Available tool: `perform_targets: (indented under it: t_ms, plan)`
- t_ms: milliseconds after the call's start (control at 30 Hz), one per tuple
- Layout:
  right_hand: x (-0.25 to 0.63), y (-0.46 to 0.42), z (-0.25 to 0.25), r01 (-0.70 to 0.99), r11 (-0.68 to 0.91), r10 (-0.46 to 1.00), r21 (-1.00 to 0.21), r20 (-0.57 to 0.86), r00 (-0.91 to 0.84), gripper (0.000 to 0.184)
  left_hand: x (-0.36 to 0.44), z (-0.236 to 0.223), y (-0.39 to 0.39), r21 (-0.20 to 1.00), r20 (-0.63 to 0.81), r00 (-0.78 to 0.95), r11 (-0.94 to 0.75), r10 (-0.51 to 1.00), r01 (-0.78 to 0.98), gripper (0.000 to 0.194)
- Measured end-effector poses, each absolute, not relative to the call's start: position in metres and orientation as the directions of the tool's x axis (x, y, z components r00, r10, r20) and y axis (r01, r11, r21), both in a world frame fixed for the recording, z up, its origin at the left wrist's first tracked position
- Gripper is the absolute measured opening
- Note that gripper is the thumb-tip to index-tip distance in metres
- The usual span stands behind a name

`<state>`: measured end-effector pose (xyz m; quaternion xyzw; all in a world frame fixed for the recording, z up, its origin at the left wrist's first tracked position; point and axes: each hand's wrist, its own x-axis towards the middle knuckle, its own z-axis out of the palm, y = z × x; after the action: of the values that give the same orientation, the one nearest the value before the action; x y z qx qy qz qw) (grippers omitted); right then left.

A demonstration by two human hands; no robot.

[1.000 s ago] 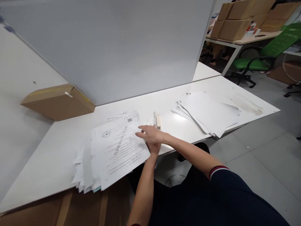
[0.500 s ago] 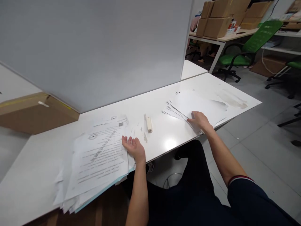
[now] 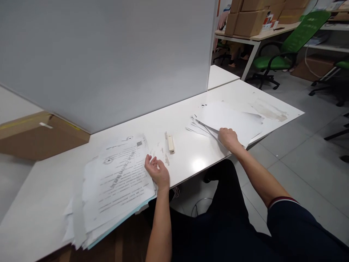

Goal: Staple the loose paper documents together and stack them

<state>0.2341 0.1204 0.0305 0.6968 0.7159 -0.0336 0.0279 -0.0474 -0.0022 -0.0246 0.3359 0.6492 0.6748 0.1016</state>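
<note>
My right hand [image 3: 229, 139] is closed on the near left edge of some white paper sheets [image 3: 233, 120]; that edge is lifted a little off the sheets under it. Fanned corners of the lower sheets stick out to the left. My left hand [image 3: 158, 172] is palm up, its fingers loosely curled and apart, holding nothing. It rests at the right edge of a stack of printed papers [image 3: 120, 182], which has a bluish sheet low in it. Between the two piles lies a small cream block-shaped thing [image 3: 171, 144], perhaps a stapler.
A grey partition panel [image 3: 122, 58] stands along the back of the white table [image 3: 188, 163]. A cardboard box [image 3: 43, 136] is at the left. Stains mark the table's right end. Beyond are a green chair [image 3: 275, 62] and another desk with stacked boxes [image 3: 249, 22].
My right hand has closed on the sheets and raised their left edge. My left hand has shifted slightly right, still empty. The view has moved a little.
</note>
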Motion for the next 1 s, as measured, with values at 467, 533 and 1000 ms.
perform_targets:
  t_ms: [467, 533, 1000]
  plan:
    - [0.254, 0.077, 0.11, 0.712, 0.337, 0.872, -0.616, 0.489, 0.009, 0.024, -0.033, -0.008, -0.005, 0.886, 0.428, -0.594, -0.19, 0.681, 0.422, 0.045]
    - [0.254, 0.067, 0.121, 0.523, 0.378, 0.894, -0.764, 0.447, 0.007, 0.021, -0.03, 0.004, -0.001, 0.947, 0.308, -0.56, -0.193, 0.769, 0.255, 0.055]
    - [0.26, 0.056, 0.063, 0.21, -0.004, 0.993, -0.978, -0.028, -0.112, 0.03, -0.012, 0.03, -0.002, 0.912, -0.059, -0.306, -0.074, 0.95, -0.403, 0.036]
